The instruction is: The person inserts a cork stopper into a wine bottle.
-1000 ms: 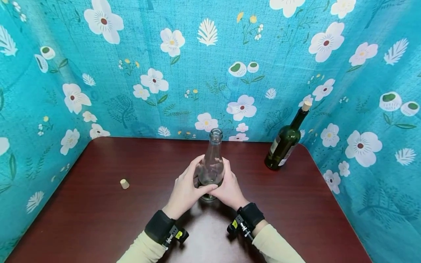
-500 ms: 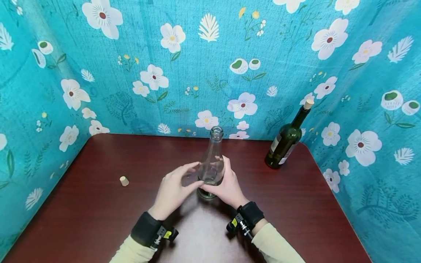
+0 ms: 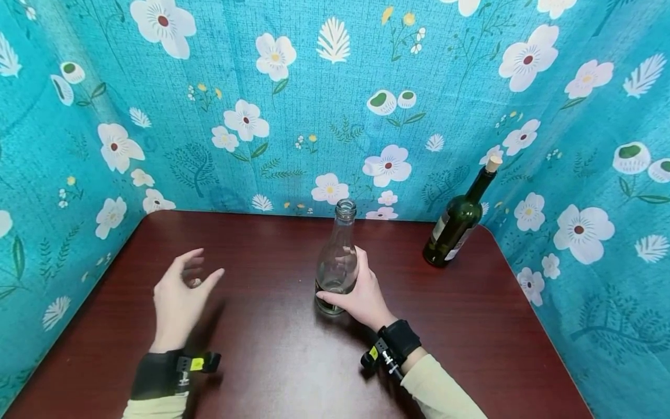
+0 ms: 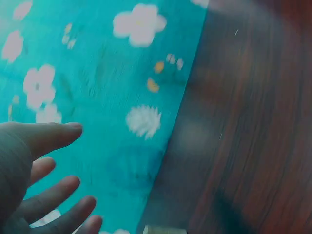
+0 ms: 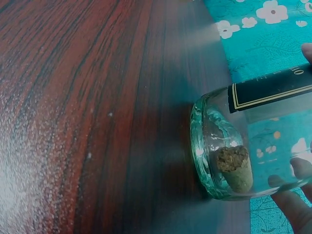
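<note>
My right hand [image 3: 361,294] grips the lower body of a clear glass bottle [image 3: 339,247], which stands upright on the table with an uncapped mouth. In the right wrist view the bottle's base shows a dark label with gold lines, and a cork [image 5: 235,168] with a crumbly end lies inside. Over the table's left side hovers my left hand [image 3: 180,297], thumb and fingers spread, holding nothing. A small loose cork [image 3: 196,283] shows in the gap between its thumb and fingers, mostly hidden. In the left wrist view that cork's edge peeks in at the bottom.
A dark green wine bottle [image 3: 452,230] with a cork in its neck stands at the back right corner of the dark red-brown table [image 3: 272,361]. Blue flowered cloth [image 3: 293,116] hangs behind the table and along both sides.
My left hand has let go of the clear bottle and moved left to the loose cork, partly covering it. My right hand has kept its hold on the bottle, which stays in place.
</note>
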Demonstrator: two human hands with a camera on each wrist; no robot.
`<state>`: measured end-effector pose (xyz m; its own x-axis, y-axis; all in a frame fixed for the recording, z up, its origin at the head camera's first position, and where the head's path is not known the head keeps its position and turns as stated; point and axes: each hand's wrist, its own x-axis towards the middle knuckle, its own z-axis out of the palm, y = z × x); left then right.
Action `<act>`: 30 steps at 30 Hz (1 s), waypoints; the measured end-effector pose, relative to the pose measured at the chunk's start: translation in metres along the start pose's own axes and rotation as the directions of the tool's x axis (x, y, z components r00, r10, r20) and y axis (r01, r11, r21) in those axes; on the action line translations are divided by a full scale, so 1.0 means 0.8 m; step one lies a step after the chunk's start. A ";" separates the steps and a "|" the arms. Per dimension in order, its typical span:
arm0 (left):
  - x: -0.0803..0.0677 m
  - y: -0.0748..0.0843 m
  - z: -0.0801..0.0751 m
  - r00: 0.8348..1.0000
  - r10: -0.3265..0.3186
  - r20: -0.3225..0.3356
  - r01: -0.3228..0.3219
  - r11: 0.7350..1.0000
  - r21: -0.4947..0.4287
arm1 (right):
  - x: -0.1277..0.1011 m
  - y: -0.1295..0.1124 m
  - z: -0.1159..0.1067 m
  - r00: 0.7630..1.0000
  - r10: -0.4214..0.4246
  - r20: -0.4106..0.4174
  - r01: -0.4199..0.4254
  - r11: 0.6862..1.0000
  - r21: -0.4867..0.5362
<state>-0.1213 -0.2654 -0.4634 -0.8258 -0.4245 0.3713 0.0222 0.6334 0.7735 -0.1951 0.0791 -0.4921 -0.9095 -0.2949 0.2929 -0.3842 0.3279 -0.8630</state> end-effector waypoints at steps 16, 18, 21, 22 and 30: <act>0.009 -0.046 -0.010 0.926 -0.323 0.194 0.301 0.944 0.135 | 0.000 0.000 -0.002 1.000 0.019 0.003 -0.019 1.000 -0.002; 0.011 -0.050 -0.007 0.921 -0.333 0.202 0.306 0.939 0.155 | 0.000 0.001 -0.002 1.000 0.016 0.000 -0.016 1.000 -0.001; 0.012 -0.055 -0.004 0.920 -0.339 0.196 0.305 0.934 0.187 | 0.001 0.001 -0.002 1.000 0.014 -0.002 -0.014 1.000 -0.003; 0.012 -0.057 -0.003 0.922 -0.338 0.188 0.302 0.933 0.194 | 0.001 0.001 -0.001 1.000 0.016 -0.001 -0.016 1.000 -0.004; 0.012 -0.073 0.005 0.958 -0.261 0.118 0.227 0.942 0.246 | 0.001 -0.001 -0.002 1.000 0.021 0.000 -0.021 1.000 -0.007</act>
<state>-0.1328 -0.3038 -0.5071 -0.8636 -0.4956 0.0928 -0.3051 0.6601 0.6864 -0.1954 0.0799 -0.4903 -0.9172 -0.2885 0.2749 -0.3665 0.3397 -0.8662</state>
